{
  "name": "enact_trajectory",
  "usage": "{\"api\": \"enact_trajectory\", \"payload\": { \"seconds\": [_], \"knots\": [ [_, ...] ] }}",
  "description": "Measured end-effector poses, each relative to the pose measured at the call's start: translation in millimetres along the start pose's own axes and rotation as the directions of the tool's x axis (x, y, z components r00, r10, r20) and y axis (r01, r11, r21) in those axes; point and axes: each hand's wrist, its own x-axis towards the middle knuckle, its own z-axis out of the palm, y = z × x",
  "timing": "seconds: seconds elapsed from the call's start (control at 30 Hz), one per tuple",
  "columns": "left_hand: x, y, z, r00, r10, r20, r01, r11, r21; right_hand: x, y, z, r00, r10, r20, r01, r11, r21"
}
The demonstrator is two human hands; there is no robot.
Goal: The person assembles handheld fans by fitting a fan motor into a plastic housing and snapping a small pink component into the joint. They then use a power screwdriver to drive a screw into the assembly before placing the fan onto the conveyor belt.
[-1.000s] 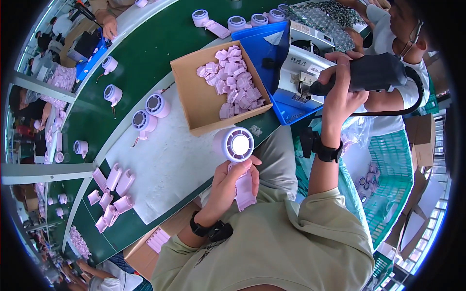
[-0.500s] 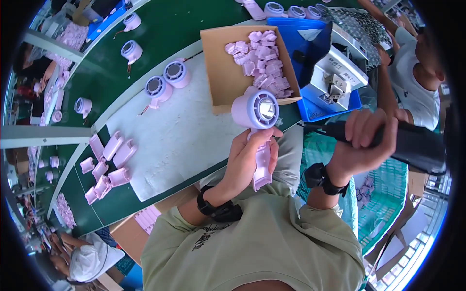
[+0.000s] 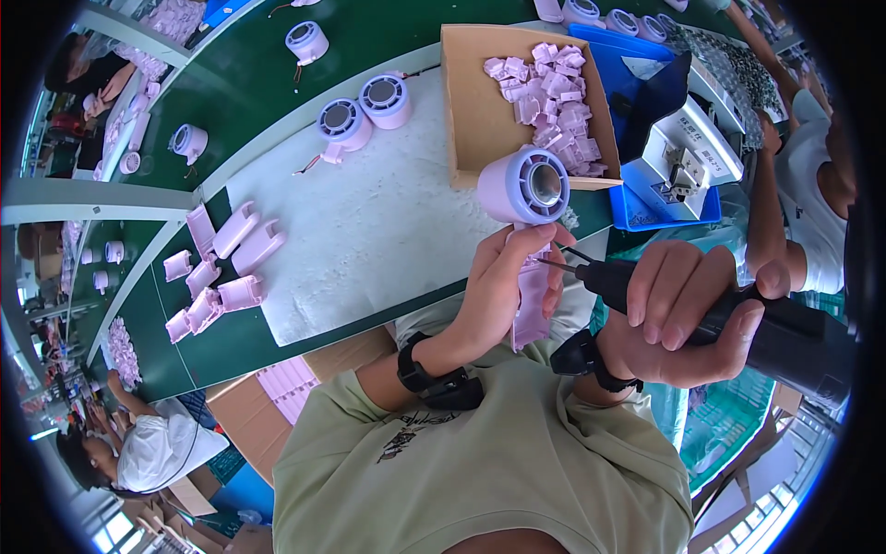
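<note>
My left hand [image 3: 508, 277] grips a lilac handheld fan [image 3: 528, 198] by its handle, the round head upward and facing me. My right hand [image 3: 688, 314] is closed around a black electric screwdriver [image 3: 738, 323], whose thin bit touches the fan's handle just under the head. Both wrists wear black bands. Behind the fan stands a cardboard box [image 3: 471, 111] holding several small lilac plastic parts [image 3: 554, 92].
Two round lilac fan heads [image 3: 365, 111] lie on the white mat [image 3: 388, 231]. Lilac handle shells [image 3: 221, 268] sit at the mat's left edge. A blue tray [image 3: 646, 203] with a white device is at the right. Other people work at the right and lower left.
My right hand has brought the screwdriver in from the right until its bit meets the fan's handle. The left hand keeps hold of the fan, now nearer to me.
</note>
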Motion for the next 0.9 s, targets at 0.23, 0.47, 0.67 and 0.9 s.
{"api": "enact_trajectory", "payload": {
  "seconds": [0.23,0.47,0.67,0.9],
  "knots": [
    [-4.2,1.7,9.5,0.997,0.023,-0.074,-0.02,0.999,0.032,-3.7,6.0,2.9,1.0,0.017,0.002,-0.017,0.999,-0.032],
    [-7.0,8.5,17.7,0.988,0.058,-0.146,-0.041,0.993,0.113,-2.5,2.9,6.0,0.999,0.011,0.047,-0.01,1.0,-0.016],
    [-7.5,15.3,13.2,0.99,0.094,-0.102,-0.074,0.98,0.183,3.1,13.9,7.0,0.998,-0.022,0.065,0.024,0.999,-0.026],
    [-11.3,142.6,-28.1,0.98,0.197,0.039,-0.18,0.779,0.6,20.8,-4.1,-6.1,0.962,-0.196,-0.188,0.203,0.979,0.017]
  ]
}}
